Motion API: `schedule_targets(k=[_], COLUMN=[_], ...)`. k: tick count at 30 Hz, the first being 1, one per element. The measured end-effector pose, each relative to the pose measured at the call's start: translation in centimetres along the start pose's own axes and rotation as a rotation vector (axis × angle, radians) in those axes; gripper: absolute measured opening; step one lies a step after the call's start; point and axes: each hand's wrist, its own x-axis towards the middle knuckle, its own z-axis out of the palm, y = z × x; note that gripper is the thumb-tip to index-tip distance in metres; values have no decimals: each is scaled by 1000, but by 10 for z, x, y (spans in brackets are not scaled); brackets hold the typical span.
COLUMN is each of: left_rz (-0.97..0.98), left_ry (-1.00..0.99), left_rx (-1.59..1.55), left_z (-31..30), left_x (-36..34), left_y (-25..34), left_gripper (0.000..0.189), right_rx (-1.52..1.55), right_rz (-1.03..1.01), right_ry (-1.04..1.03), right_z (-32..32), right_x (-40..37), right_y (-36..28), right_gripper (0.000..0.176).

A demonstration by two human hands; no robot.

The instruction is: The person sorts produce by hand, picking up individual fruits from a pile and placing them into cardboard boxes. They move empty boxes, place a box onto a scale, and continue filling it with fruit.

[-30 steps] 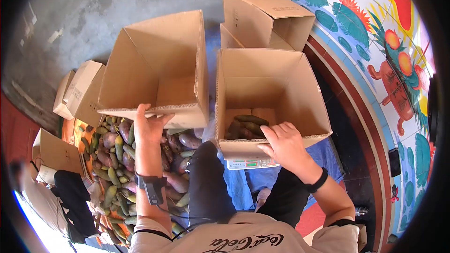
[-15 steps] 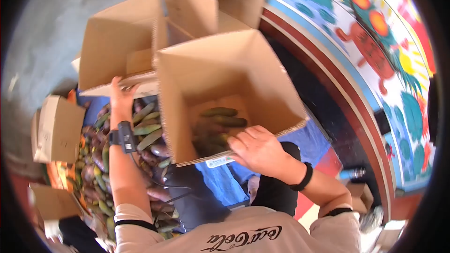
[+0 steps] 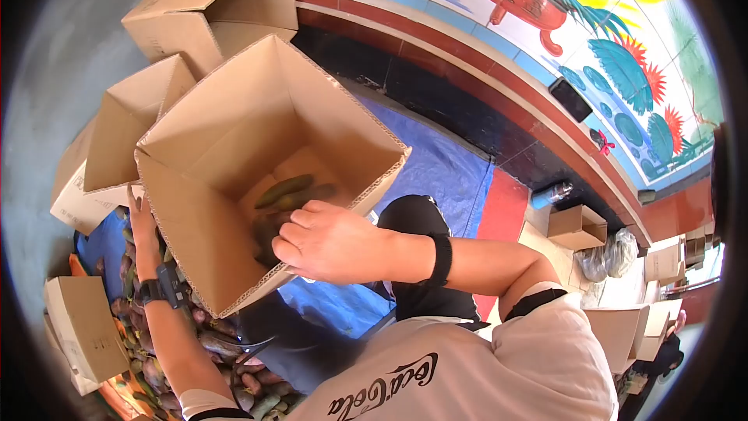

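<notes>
My right hand (image 3: 331, 242) is closed over the near rim of an open cardboard box (image 3: 234, 129), which is tilted so that I look down into it. Several long, dark green fruits or vegetables (image 3: 287, 189) lie at the bottom, partly hidden behind my hand. To the left, my left hand (image 3: 143, 228) reaches out with fingers extended, fingertips by the lower edge of a second open cardboard box (image 3: 117, 140). Below that forearm spreads a pile of purple and green produce (image 3: 222, 343), partly covered by my arm and the box.
A third cardboard box (image 3: 210, 19) lies on its side behind. Another carton (image 3: 93, 327) stands at the left. Blue sheeting (image 3: 440, 171) covers the floor beside a painted tile wall (image 3: 514, 0). A bottle (image 3: 552, 195) and a small box (image 3: 576, 228) are at the right.
My view has swung to the right, so the boxes appear farther left. The box under my right hand has turned, and my left hand has come away from the second box's flap to its lower edge.
</notes>
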Motion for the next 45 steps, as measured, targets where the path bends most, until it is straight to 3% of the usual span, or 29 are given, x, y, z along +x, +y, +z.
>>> schedule_targets(k=[2, 5, 8, 9, 13, 15, 19, 26, 33, 35, 42, 43, 45], left_rz=[-71, -139, -203, -217, -214, -171, -219, -421, -441, -442, -563, -523, -625], left_ry=[134, 94, 108, 112, 110, 165, 181, 281, 329, 439, 464, 467, 448], left_rx=[116, 117, 337, 241, 102, 34, -92, -70, -38, -161, 4, 59, 108], left_z=[21, 22, 31, 45, 42, 47, 53, 60, 59, 61, 60, 60, 61], left_x=[-28, -57, -100, -122, -175, -205, -257, -338, -390, -397, -425, -432, -446], left_y=[38, 50, 63, 78, 56, 48, 39, -14, -31, -38, -79, -104, -140], left_gripper=[62, 62, 49, 44, 46, 34, 40, 31, 31, 26, 26, 27, 31], right_rx=[-5, 25, 23, 58, -37, -18, -16, -15, 22, 37, -10, 8, -54], right_rz=[7, -8, -1, -38, -36, -40, -49, -91, -137, -161, -134, -156, -94], right_ry=[-10, -8, -7, -1, -26, -27, 3, -9, 33, 52, 31, 24, 52], right_z=[-1, 0, 0, -1, -3, -2, -3, -6, -9, -12, -20, -19, -17], right_x=[-3, -1, -1, -1, 2, 2, 1, 9, 10, 7, -1, -2, -2], right_y=[-1, -1, 1, 1, 2, 3, 5, 19, 29, 37, 32, 29, 26], right_gripper=[21, 19, 18, 18, 21, 23, 27, 29, 32, 33, 36, 36, 35])
